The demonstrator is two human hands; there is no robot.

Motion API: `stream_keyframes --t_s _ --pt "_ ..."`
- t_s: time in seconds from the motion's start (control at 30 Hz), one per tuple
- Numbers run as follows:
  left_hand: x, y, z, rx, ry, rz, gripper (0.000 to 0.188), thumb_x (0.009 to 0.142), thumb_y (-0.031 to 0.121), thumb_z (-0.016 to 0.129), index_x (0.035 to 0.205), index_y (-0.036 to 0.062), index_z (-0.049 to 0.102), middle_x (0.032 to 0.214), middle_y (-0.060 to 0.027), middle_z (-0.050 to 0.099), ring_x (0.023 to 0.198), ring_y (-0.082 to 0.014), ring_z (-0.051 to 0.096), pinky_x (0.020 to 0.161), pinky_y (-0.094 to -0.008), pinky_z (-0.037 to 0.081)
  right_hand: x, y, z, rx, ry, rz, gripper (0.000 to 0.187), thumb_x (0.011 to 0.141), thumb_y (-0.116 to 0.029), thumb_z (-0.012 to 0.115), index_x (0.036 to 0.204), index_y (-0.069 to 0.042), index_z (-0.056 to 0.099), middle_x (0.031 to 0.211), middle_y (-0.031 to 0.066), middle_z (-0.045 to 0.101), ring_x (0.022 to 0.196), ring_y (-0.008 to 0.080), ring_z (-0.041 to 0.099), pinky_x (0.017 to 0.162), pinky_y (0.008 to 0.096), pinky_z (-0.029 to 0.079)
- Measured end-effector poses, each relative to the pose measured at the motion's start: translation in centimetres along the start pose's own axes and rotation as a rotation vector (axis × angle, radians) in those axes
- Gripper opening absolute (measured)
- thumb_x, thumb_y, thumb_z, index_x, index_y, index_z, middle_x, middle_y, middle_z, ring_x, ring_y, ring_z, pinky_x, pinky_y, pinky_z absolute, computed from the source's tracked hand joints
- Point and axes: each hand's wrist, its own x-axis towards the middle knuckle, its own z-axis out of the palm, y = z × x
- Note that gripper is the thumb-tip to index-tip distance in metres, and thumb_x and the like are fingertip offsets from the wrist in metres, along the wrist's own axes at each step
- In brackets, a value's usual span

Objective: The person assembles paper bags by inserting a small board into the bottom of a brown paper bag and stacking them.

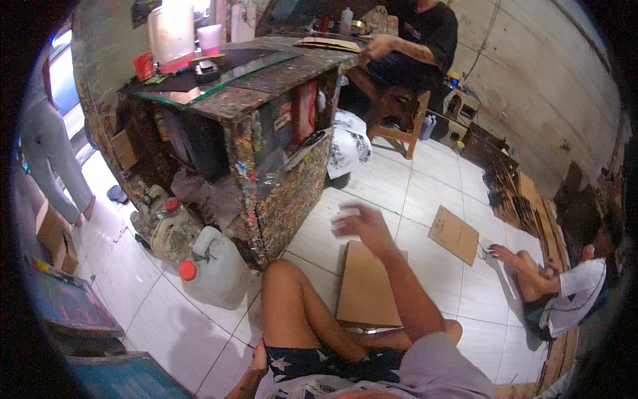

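My right hand (362, 229) is raised over the tiled floor, slightly blurred, with loosely curved fingers apart and nothing seen in them. Below it lies a brown cardboard piece (369, 286), a flat rectangle in front of my folded leg; my right forearm covers part of its right side. My left hand (259, 357) is low beside my left thigh, against the dark star-patterned shorts (299, 364). Its fingers are mostly hidden. Farther right, another cardboard sheet (454, 235) lies on the tiles, close to a seated co-worker's hand (505, 255).
A paint-spattered workbench (286, 199) stands ahead on the left, with plastic jugs (216, 269) beside it. Another person sits on a wooden chair (402, 123) behind it. Stacked cardboard (525, 199) lines the right wall. A person in grey trousers (50, 146) stands far left.
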Motion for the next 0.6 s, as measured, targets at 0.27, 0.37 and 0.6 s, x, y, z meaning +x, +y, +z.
stream_keyframes --t_s 0.27,0.37,0.6 --pt "0.1 -0.1 0.3 -0.015 -0.031 -0.038 0.063 0.096 0.046 0.037 0.138 -0.001 0.034 0.137 -0.0175 0.044 0.124 -0.0308 0.044 0.103 -0.0398 0.034 -21.6 15.7 -11.5 0.099 0.461 0.337 0.024 0.093 -0.015 0.055 0.109 0.004 0.056 0.093 0.0164 0.065 0.079 0.0251 0.067 0.072 0.037 0.057" --pt "-1.1 0.5 -0.6 -0.018 -0.031 -0.048 0.064 0.096 0.047 0.036 0.138 -0.0008 0.034 0.137 -0.0172 0.044 0.124 -0.0308 0.044 0.103 -0.0401 0.035 -25.4 15.3 -12.2 0.007 0.65 0.385 0.022 0.093 -0.015 0.056 0.104 0.003 0.059 0.085 0.0132 0.066 0.075 0.0208 0.066 0.065 0.0324 0.055" --pt "-3.1 2.2 -1.0 0.022 -0.038 -0.094 0.065 0.096 0.049 0.034 0.138 -0.0002 0.034 0.137 -0.0165 0.044 0.123 -0.0309 0.044 0.103 -0.0409 0.035 -29.6 18.7 -15.6 0.231 0.932 0.273 0.023 0.089 -0.007 0.052 0.107 0.007 0.053 0.086 0.0174 0.065 0.069 0.0217 0.064 0.062 0.0323 0.056"
